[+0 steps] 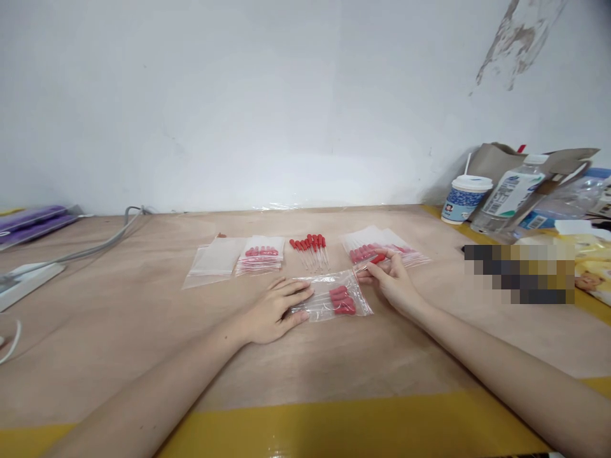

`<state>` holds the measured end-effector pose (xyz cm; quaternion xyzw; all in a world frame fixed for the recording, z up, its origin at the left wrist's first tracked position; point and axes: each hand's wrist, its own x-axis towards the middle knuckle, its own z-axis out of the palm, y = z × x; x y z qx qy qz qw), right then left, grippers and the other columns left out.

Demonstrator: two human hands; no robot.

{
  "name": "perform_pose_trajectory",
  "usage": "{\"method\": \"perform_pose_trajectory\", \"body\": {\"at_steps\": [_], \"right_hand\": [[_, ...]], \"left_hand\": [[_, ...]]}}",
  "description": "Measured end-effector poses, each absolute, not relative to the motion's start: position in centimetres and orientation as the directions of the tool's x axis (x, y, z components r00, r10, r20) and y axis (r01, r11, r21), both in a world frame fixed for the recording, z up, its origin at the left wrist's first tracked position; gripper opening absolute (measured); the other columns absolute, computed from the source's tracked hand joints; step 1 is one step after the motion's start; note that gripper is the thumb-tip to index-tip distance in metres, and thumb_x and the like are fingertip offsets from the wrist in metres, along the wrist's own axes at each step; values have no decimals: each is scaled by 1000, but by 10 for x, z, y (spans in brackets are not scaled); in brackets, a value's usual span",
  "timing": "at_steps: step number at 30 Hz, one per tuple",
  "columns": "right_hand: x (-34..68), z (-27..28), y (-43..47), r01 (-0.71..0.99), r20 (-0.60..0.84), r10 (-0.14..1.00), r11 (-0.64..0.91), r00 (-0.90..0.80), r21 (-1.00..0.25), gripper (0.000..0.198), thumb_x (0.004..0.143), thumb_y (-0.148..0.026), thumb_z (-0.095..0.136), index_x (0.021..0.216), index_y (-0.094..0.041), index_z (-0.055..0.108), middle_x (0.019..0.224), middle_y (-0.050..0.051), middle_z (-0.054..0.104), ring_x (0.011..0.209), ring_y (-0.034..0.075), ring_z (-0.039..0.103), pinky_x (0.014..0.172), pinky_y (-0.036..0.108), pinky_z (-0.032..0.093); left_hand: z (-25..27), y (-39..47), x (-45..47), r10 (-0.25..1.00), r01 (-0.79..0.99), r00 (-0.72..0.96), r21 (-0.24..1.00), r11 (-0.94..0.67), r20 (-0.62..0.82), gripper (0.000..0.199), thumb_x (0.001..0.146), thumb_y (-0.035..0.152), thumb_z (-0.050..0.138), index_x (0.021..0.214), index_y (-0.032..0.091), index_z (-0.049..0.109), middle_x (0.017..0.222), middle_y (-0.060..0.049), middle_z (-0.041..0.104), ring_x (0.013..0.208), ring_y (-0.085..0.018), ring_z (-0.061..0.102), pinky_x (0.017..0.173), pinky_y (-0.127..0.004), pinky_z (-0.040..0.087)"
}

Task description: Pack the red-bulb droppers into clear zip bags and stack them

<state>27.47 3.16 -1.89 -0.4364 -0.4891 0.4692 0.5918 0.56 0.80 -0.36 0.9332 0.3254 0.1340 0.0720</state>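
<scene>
In front of me lies a clear zip bag (321, 304) with several red-bulbed droppers (342, 300) inside. My left hand (279, 310) rests flat on the left end of this bag, its fingers stretched out. At the bag's right end, my right hand (392, 283) pinches a single dropper (378, 259) by its red bulb, with the tip close to the bag's mouth. Just beyond the bag is a loose bunch of droppers (311, 243) with thin clear stems. Filled bags (260, 254) are stacked left of that bunch, and another stack of filled bags (367, 245) lies behind my right hand.
Flat bags (214, 257) lie at the left of the stack. A power strip (31, 286) with a grey cable and purple packages (35, 222) are far left. A paper cup (465, 198), a plastic bottle (513, 194) and yellow packaging (592, 257) crowd the right.
</scene>
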Motion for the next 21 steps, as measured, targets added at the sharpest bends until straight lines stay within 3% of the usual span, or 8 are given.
{"method": "perform_pose_trajectory", "body": {"at_steps": [4, 7, 10, 14, 17, 21], "right_hand": [[280, -18, 31, -145, 160, 987, 155, -19, -977, 35, 70, -44, 56, 92, -25, 37, 77, -1, 60, 67, 16, 63, 69, 37, 51], [288, -17, 29, -6, 128, 989, 128, -70, -992, 31, 69, -43, 61, 85, -21, 47, 79, 0, 60, 64, 12, 58, 61, 28, 47], [296, -13, 29, 152, 41, 979, 72, -200, -986, 30, 68, -41, 64, 84, -18, 53, 65, -3, 56, 55, 9, 51, 52, 22, 41], [300, -11, 34, 206, -14, 935, 63, -353, -976, 31, 64, -39, 68, 84, -17, 58, 65, -3, 56, 50, 6, 45, 48, 21, 36], [297, -13, 38, 223, -14, 933, 71, -361, -972, 35, 61, -39, 69, 87, -18, 63, 74, -1, 60, 52, 7, 45, 48, 21, 37], [286, -13, 39, 254, 14, 929, 116, -370, -960, 38, 64, -46, 64, 88, -17, 66, 67, -1, 60, 50, 6, 42, 48, 21, 35]], "left_hand": [[-3, 7, 6, 627, 586, 750, 229, -777, 211, 47, 92, 42, 38, 136, 24, 36, 138, -7, 39, 128, -22, 33, 106, -45, 24], [-2, 6, 6, 633, 591, 745, 232, -773, 213, 48, 92, 42, 38, 137, 24, 33, 137, -8, 40, 127, -23, 34, 106, -46, 25], [-1, 5, 6, 636, 594, 742, 233, -770, 212, 48, 92, 42, 39, 137, 25, 33, 137, -7, 40, 127, -23, 35, 105, -45, 26], [-1, 6, 6, 638, 596, 740, 232, -769, 213, 48, 93, 41, 38, 137, 26, 31, 137, -7, 40, 127, -23, 34, 105, -46, 26], [-2, 6, 6, 635, 594, 741, 231, -771, 216, 47, 93, 41, 38, 137, 27, 31, 138, -7, 39, 128, -23, 34, 105, -46, 25], [-4, 7, 6, 636, 593, 739, 231, -771, 223, 47, 93, 42, 38, 137, 27, 32, 139, -6, 38, 128, -24, 33, 106, -46, 25]]}}
